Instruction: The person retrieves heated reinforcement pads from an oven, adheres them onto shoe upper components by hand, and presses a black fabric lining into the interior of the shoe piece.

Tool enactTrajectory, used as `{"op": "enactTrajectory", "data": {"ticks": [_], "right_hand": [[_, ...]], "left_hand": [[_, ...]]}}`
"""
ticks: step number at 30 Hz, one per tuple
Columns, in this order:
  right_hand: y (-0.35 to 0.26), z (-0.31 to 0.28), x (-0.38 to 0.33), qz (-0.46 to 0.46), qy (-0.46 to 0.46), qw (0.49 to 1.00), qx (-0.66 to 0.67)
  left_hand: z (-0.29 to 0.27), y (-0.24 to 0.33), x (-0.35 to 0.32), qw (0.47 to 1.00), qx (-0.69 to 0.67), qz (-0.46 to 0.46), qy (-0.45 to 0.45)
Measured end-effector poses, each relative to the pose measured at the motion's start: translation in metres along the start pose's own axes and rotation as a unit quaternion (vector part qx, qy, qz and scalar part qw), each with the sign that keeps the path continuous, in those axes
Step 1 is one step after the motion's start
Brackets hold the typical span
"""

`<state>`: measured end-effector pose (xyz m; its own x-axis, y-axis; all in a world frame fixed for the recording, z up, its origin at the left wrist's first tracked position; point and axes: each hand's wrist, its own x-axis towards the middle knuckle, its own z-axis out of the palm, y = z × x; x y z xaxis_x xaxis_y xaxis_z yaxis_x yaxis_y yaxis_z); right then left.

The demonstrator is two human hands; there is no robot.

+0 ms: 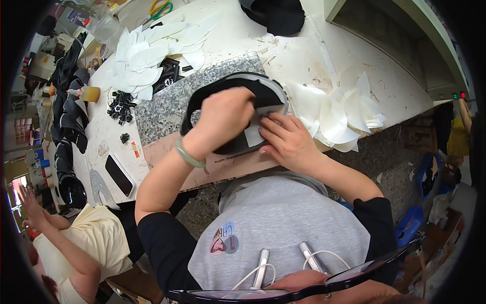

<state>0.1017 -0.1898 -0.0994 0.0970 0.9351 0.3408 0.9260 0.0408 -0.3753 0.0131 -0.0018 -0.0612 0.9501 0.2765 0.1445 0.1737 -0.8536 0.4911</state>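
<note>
A black shoe upper [197,99] with grey lining lies curved into a loop on a speckled stone slab [162,119]. Over its opening my left hand [223,116], with a pale green bangle at the wrist, is closed, its fingers curled down; what they hold is hidden. My right hand [288,137] grips the near right part of the upper, fingers over a light grey patch [253,136] on the inside and thumb by the near edge.
White curved sheets lie in a left pile [147,55] and a right pile [339,114]. Small black pieces [121,106], a glue bottle [90,93], a phone [119,175] and scissors [154,12] are leftward. A black item [278,17] lies behind; a co-worker [81,243] sits left.
</note>
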Motion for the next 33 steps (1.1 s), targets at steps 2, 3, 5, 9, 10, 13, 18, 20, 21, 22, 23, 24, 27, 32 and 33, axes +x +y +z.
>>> {"op": "enactTrajectory", "data": {"ticks": [2, 3, 5, 9, 10, 13, 18, 20, 21, 22, 23, 24, 27, 32, 33], "right_hand": [[-0.001, -0.001, 0.002, 0.006, 0.001, 1.0, 0.007], [-0.001, -0.002, 0.004, 0.011, 0.001, 1.0, 0.012], [0.001, -0.002, 0.006, 0.015, -0.002, 1.0, 0.022], [0.008, -0.011, 0.014, 0.026, -0.046, 0.996, 0.076], [0.013, -0.015, 0.017, 0.025, -0.045, 0.996, 0.077], [0.015, -0.033, 0.035, 0.202, -0.122, 0.936, 0.263], [0.021, -0.012, 0.034, 0.173, 0.009, 0.94, 0.293], [0.022, -0.005, 0.035, 0.311, -0.09, 0.815, 0.481], [0.022, -0.007, 0.042, 0.367, -0.092, 0.772, 0.511], [0.02, -0.003, 0.042, 0.369, -0.093, 0.77, 0.513], [0.019, 0.0, 0.04, 0.337, -0.041, 0.808, 0.482], [0.019, 0.003, 0.038, 0.305, 0.01, 0.841, 0.448], [0.021, -0.009, 0.037, 0.314, 0.0, 0.841, 0.441], [0.018, -0.009, 0.031, 0.296, -0.015, 0.849, 0.438], [0.011, -0.012, 0.033, 0.316, -0.008, 0.828, 0.463]], "left_hand": [[-0.01, -0.006, -0.001, 0.99, -0.088, -0.103, 0.047], [-0.015, -0.007, -0.001, 0.983, -0.095, -0.142, 0.072], [-0.023, -0.013, -0.002, 0.958, -0.137, -0.206, 0.142], [-0.058, -0.019, -0.001, 0.843, -0.399, -0.196, 0.302], [-0.061, -0.01, -0.004, 0.839, -0.439, -0.129, 0.293], [-0.045, 0.01, -0.019, 0.955, -0.218, -0.096, 0.177], [-0.016, 0.023, -0.03, 0.978, -0.017, 0.08, 0.191], [-0.007, 0.024, -0.039, 0.978, 0.0, 0.134, 0.163], [-0.007, 0.027, -0.043, 0.982, -0.029, 0.12, 0.14], [-0.007, 0.03, -0.048, 0.986, -0.058, 0.106, 0.117], [-0.012, 0.031, -0.054, 0.986, -0.059, 0.105, 0.115], [-0.019, 0.029, -0.062, 0.992, -0.019, 0.088, 0.09], [-0.032, 0.03, -0.087, 0.992, 0.103, 0.067, 0.023], [-0.025, 0.032, -0.134, 0.948, 0.296, 0.074, -0.094], [-0.021, 0.036, -0.141, 0.942, 0.313, 0.063, -0.107]]}}
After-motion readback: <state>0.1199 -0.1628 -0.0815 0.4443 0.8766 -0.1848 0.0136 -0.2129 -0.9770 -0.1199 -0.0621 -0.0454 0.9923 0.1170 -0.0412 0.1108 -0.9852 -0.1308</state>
